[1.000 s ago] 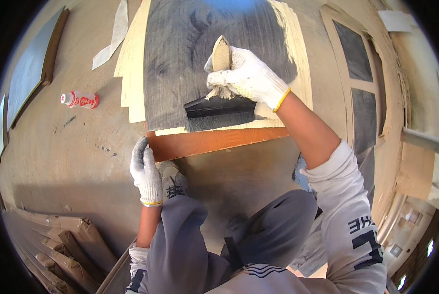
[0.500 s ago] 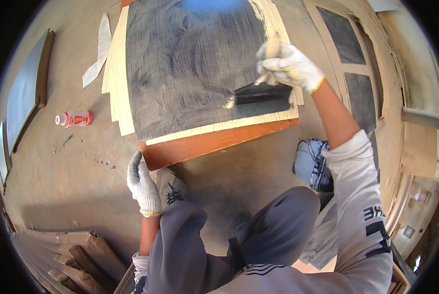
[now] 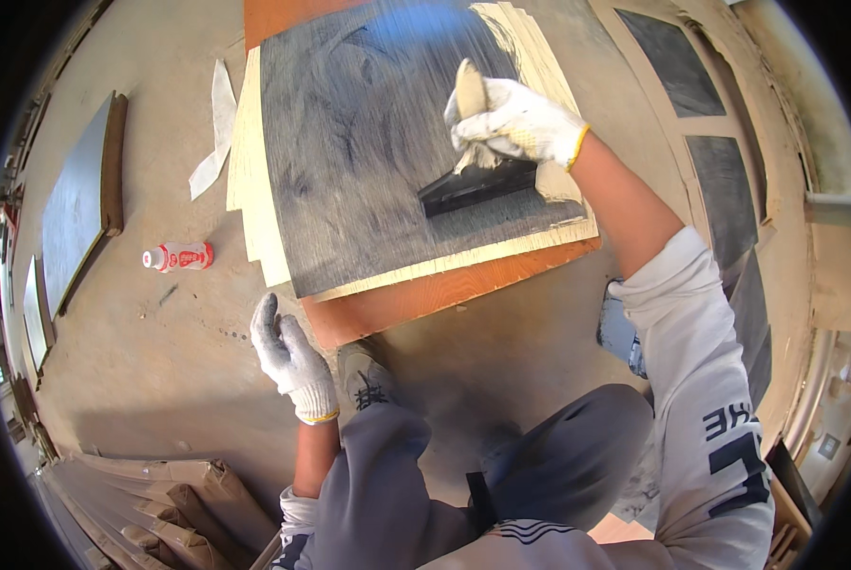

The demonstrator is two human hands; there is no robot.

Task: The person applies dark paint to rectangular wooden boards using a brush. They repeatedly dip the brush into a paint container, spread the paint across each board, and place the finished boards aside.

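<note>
My right hand (image 3: 518, 122), in a white work glove, is closed round the pale handle of a wide paintbrush (image 3: 473, 184). Its broad black bristle end rests on a dark-stained wooden board (image 3: 368, 152), near the right side. This board tops a stack of boards with bare pale wood edges (image 3: 254, 223) fanned out at left and right. An orange-brown board (image 3: 444, 290) lies under the stack. Off the near left corner, my left hand (image 3: 290, 356), in a white glove with grey fingers, is held in the air, holding nothing, with fingers apart.
A red-and-white bottle (image 3: 178, 256) lies on the floor to the left, near a white strip (image 3: 216, 128). Dark panels (image 3: 670, 62) lie along the right. A paint-smeared container (image 3: 618, 328) stands by my right forearm. Folded brown cardboard (image 3: 173, 494) is at lower left.
My right hand has moved the paintbrush leftward across the dark board, and a glossy wet patch is no longer visible there. My left hand's fingers have spread a little. The view has shifted slightly.
</note>
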